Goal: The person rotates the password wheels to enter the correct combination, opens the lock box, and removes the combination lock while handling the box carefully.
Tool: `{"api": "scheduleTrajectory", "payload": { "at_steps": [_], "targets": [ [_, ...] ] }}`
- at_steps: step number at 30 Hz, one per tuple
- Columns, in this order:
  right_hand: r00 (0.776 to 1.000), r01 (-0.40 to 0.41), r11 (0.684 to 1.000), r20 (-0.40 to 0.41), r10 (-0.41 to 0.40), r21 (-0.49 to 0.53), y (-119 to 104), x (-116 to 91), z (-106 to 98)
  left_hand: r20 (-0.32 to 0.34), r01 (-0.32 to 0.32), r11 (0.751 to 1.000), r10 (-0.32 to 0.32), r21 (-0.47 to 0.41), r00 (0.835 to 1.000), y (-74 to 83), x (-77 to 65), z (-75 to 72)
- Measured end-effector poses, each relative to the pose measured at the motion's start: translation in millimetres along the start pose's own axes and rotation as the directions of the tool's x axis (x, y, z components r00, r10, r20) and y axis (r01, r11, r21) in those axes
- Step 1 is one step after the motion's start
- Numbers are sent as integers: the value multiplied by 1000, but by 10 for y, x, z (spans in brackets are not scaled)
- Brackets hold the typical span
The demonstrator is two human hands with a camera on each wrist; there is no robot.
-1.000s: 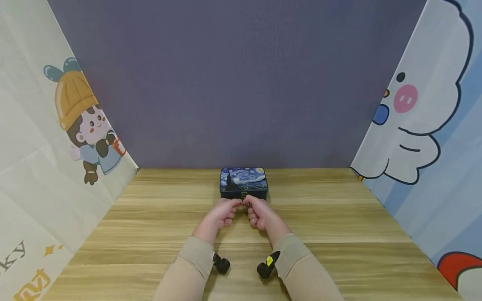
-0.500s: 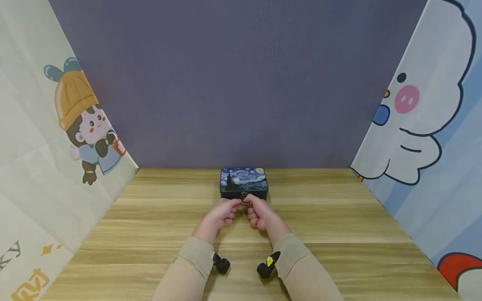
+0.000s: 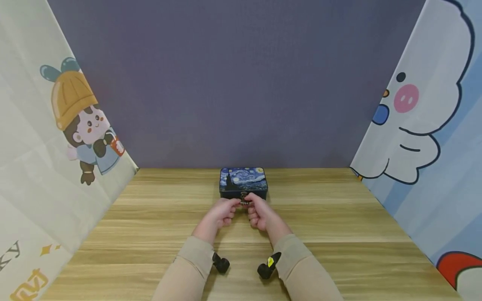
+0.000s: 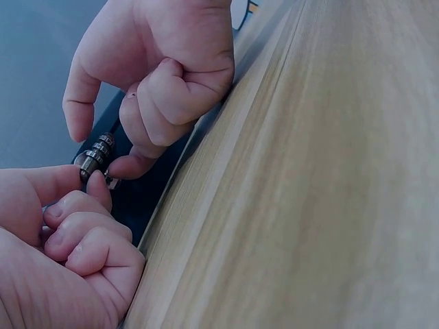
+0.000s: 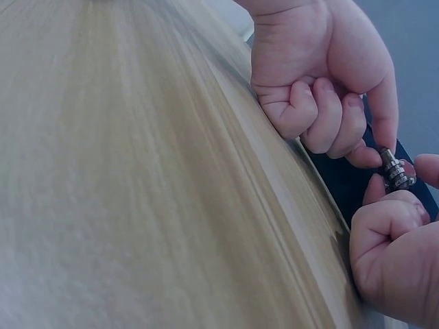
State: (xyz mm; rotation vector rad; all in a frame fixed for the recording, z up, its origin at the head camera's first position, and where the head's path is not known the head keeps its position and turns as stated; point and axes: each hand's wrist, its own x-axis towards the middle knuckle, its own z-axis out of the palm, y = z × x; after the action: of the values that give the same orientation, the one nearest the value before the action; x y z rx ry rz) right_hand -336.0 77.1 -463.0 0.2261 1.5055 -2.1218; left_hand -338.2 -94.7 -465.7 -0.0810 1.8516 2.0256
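Observation:
A small metal combination lock (image 4: 97,156) with ringed number dials hangs at the front latch of a tin box (image 3: 243,179), whose lid bears a swirling blue night-sky picture. My left hand (image 3: 224,211) pinches one end of the lock between thumb and index finger, its other fingers curled. From the opposite side, my right hand (image 3: 261,212) has thumb and index finger about the dials (image 5: 396,171). In the left wrist view the right thumb stands slightly off the lock, with the index fingertip close beneath it. The digits are too small to read. The lid is down.
The box stands on a wood-grain table (image 3: 169,196) against a plain grey-purple back wall (image 3: 241,83). Cartoon-printed panels flank the table on the left (image 3: 30,167) and right (image 3: 444,200). Black wrist-worn devices (image 3: 221,264) hang at both sleeves.
The right thumb has risen slightly, and a little more of the lock's dials shows. The left hand and the box have stayed in place.

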Motion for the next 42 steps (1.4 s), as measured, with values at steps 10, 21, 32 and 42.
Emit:
{"api": "scheduleTrajectory", "payload": {
  "at_steps": [10, 21, 32, 42],
  "targets": [
    [999, 0, 1000, 32, 0, 3, -7, -28, -19, 4, 0, 1000, 0, -9, 1000, -5, 5, -5],
    [999, -3, 1000, 34, 3, -18, -21, -22, -8, 7, -16, 1000, 16, 4, 1000, -7, -5, 9],
    [1000, 12, 998, 21, -11, -63, -2, -17, 15, -2, -13, 1000, 13, 17, 1000, -18, -22, 15],
    [1000, 15, 998, 12, -14, -66, 0, -23, 25, -5, -13, 1000, 13, 15, 1000, -13, -36, 25]
  ]
}}
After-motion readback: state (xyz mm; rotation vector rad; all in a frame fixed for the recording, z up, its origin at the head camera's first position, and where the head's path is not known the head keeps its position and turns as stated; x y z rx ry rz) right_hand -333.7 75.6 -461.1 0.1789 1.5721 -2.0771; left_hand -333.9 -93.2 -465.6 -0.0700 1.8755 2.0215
